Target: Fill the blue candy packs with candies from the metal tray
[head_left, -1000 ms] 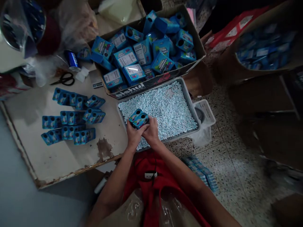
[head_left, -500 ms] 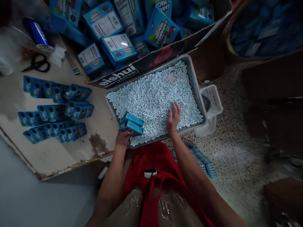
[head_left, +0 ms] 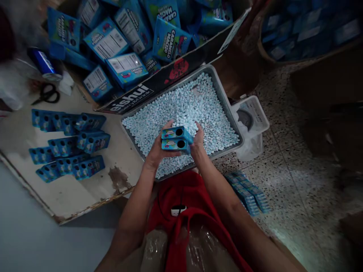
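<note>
The left grip [head_left: 157, 151] is closed around two blue boxes [head_left: 170, 144], side by side, round holes showing. At their far end, the right grip [head_left: 198, 141] curves beside a heap of pale pellets [head_left: 185, 114]; how far it closes, I cannot tell. Beneath both grips lies a grey tray [head_left: 230, 107]. Left of them, more blue boxes [head_left: 95, 141] stand on the tabletop [head_left: 85, 200]. Beyond the tray, a carton [head_left: 159, 82] holds others.

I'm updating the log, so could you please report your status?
Left hand holding two boxes over tray. Right hand cupped at candies beside them. Carton along tray's far side.
</note>
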Tool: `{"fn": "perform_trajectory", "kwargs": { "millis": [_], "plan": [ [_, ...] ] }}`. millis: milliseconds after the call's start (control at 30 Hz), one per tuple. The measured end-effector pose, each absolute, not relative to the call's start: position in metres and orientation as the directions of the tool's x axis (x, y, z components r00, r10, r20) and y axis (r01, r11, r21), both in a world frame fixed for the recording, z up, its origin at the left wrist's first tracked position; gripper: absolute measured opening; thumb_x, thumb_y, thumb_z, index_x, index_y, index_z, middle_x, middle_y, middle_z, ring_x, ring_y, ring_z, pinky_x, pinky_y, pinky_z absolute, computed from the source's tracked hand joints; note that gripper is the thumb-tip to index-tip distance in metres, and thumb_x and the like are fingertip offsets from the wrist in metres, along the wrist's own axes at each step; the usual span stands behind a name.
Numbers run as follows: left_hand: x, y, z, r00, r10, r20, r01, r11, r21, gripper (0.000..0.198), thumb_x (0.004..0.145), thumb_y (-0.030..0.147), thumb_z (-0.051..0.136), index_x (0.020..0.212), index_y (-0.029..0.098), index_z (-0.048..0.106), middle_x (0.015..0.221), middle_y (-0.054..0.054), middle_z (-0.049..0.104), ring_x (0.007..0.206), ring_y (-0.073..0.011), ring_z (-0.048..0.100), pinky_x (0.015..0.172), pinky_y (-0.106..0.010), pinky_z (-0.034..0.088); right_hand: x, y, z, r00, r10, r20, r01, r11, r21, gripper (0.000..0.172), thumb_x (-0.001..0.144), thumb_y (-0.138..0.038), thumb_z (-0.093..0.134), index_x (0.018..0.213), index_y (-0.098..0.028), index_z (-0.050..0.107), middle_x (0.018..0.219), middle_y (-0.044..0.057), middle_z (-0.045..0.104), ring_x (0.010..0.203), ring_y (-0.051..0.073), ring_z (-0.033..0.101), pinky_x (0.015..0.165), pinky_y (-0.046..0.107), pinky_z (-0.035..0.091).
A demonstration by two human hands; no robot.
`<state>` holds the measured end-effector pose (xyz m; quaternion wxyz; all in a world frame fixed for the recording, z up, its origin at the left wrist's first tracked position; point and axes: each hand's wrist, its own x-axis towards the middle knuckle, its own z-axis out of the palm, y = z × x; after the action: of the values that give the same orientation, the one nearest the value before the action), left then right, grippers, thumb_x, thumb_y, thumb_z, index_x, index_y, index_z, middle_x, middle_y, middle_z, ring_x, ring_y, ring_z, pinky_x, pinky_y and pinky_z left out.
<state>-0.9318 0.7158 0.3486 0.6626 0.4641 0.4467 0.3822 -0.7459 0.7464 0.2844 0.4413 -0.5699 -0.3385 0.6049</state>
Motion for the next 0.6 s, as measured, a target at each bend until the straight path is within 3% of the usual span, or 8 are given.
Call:
{"fn": "perform_trajectory", "kwargs": {
  "millis": [100,167,267,400,600],
  "plan": [
    [-0.963,0.72,0.375,0.243,0.968,-0.06,0.243,-0.001,0.97,0.091,0.054,0.053,0.103,0.133,0.026,0.066,0.155,-0.014,0.06,0.145,-0.0378,0.058,0.119,-0.053,0.051,-0.754,0.762,0.309,0.054,0.87,-0.491,-0.423,-0.425,-0.8,0.093,0.073,-0.101,0.041,0.114,-0.024,0.075,0.095,0.011,0.079,0.115,0.038,0.072,0.095,0.064,0.062],
    [-0.978,0.717,0.382,0.214,0.976,-0.038,0.431,-0.059,0.901,0.081,0.059,0.048,0.101,0.128,0.024,0.068,0.136,-0.012,0.07,0.129,-0.035,0.068,0.112,-0.05,0.055,-0.758,0.766,0.331,0.023,0.856,-0.516,-0.52,-0.43,-0.738,0.088,0.073,-0.098,0.046,0.112,-0.024,0.075,0.097,0.011,0.079,0.114,0.038,0.072,0.095,0.063,0.062],
    [-0.985,0.713,0.378,0.166,0.984,-0.057,0.601,-0.055,0.798,0.075,0.059,0.044,0.1,0.124,0.023,0.068,0.113,-0.009,0.076,0.107,-0.033,0.074,0.099,-0.045,0.059,-0.764,0.763,0.366,-0.023,0.875,-0.483,-0.567,-0.409,-0.715,0.066,0.079,-0.083,0.056,0.102,-0.025,0.076,0.102,0.01,0.078,0.115,0.036,0.072,0.101,0.059,0.06],
    [-0.982,0.71,0.37,0.175,0.984,-0.029,0.652,-0.094,0.752,0.077,0.06,0.049,0.099,0.124,0.023,0.067,0.116,-0.011,0.076,0.109,-0.0349,0.073,0.098,-0.044,0.058,-0.78,0.755,0.4,-0.028,0.937,-0.347,-0.536,-0.307,-0.786,0.045,0.08,-0.069,0.064,0.088,-0.025,0.071,0.108,0.008,0.075,0.109,0.031,0.071,0.105,0.053,0.057],
    [-0.987,0.713,0.361,0.18,0.982,0.063,0.601,-0.16,0.783,0.074,0.066,0.047,0.096,0.129,0.022,0.066,0.126,-0.014,0.074,0.119,-0.036,0.071,0.108,-0.048,0.055,-0.796,0.757,0.414,-0.004,0.978,-0.207,-0.341,-0.195,-0.92,0.054,0.084,-0.078,0.049,0.091,-0.027,0.065,0.101,0.008,0.066,0.099,0.027,0.067,0.095,0.049,0.056]
  ]
}}
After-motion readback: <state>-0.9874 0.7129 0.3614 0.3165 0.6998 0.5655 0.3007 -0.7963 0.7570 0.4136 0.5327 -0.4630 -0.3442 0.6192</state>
